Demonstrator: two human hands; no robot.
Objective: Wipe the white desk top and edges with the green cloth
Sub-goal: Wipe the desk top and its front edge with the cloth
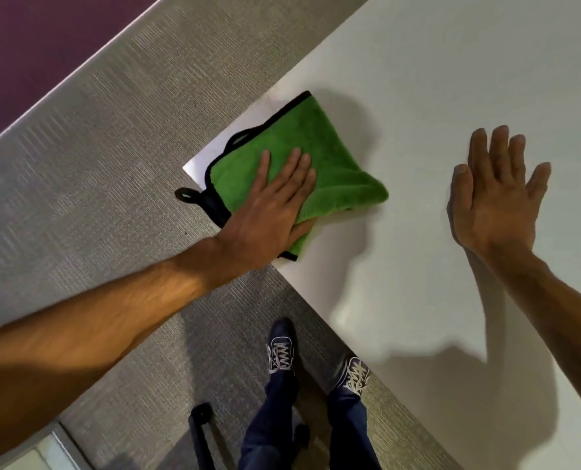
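A folded green cloth [319, 154] with black trim lies on the near left corner of the white desk [435, 79]. Its black loop [188, 195] hangs past the desk edge. My left hand [268, 212] presses flat on the cloth, fingers on top and thumb tucked under its near edge. My right hand [496, 195] rests flat on the bare desk top to the right of the cloth, fingers spread, holding nothing.
Grey carpet [95, 164] surrounds the desk corner, with a purple surface [27, 45] at the top left. My two dark shoes [282, 347] stand by the desk's near edge. A black chair part [200, 432] sits on the floor at the bottom.
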